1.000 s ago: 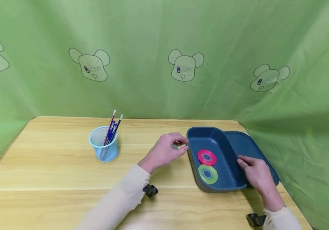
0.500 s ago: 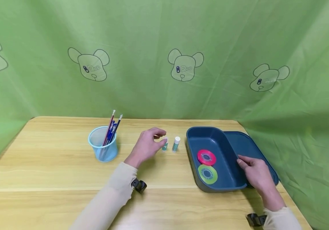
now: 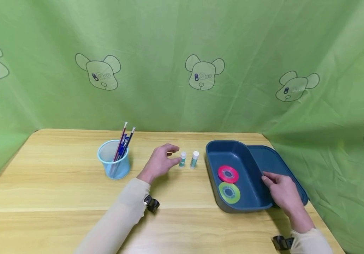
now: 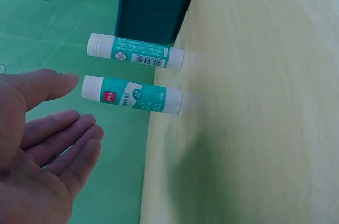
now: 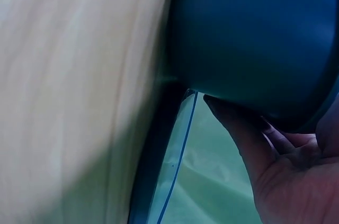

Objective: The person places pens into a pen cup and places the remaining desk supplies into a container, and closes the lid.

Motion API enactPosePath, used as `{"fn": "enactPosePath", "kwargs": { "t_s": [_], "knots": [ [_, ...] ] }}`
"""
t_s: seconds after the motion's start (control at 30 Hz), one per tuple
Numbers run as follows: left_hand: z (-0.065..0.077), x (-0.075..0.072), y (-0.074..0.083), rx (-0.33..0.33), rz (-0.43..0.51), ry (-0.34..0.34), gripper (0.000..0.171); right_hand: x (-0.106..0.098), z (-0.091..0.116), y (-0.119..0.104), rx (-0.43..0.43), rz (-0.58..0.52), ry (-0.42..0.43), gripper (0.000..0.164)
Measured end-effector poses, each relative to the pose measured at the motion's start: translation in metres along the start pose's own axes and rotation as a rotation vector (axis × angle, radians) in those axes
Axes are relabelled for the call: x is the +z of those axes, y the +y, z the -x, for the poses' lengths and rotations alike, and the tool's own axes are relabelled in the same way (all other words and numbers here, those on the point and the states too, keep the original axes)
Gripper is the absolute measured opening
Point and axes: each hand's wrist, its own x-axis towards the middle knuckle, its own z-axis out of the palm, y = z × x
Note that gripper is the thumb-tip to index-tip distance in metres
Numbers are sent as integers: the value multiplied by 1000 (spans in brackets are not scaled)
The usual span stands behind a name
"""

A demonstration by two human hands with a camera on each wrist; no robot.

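Observation:
Two glue sticks with white caps and teal labels stand upright side by side on the table. My left hand [image 3: 160, 163] is just left of the nearer glue stick [image 3: 182, 159], thumb and fingers spread and holding nothing. In the left wrist view a small gap shows between the thumb [image 4: 53, 83] and that stick's cap. The other glue stick [image 3: 194, 159] stands between it and a dark blue box [image 3: 232, 153]. My right hand [image 3: 284, 192] pinches the box's right rim. Inside the box lie a pink flat ring [image 3: 228, 174] and a lime-green one [image 3: 229, 193].
A dark blue lid [image 3: 269, 162] lies partly under the box's right side. At the left stands a light-blue mesh cup [image 3: 115, 167] holding several pencils and pens [image 3: 124, 143]. A green curtain [image 3: 156, 106] hangs behind the wooden table [image 3: 58, 197].
My left hand has moved left, away from the box, to the left side of the glue sticks, which are now in plain sight. My right hand stays on the box rim.

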Motion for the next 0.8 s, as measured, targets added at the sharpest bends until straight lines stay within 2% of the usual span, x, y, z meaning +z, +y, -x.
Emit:
{"fn": "enactPosePath", "kwargs": {
  "t_s": [0.27,0.6,0.8],
  "knots": [
    [-8,6,-3,-41,8,-15,43,0,1,-1,0,-1,-4,50],
    [-17,16,-5,-70,-6,-67,42,1,1,-1,3,5,-4,49],
    [-20,18,-6,-51,-6,-54,36,1,1,-1,2,-6,-7,49]
  ]
}}
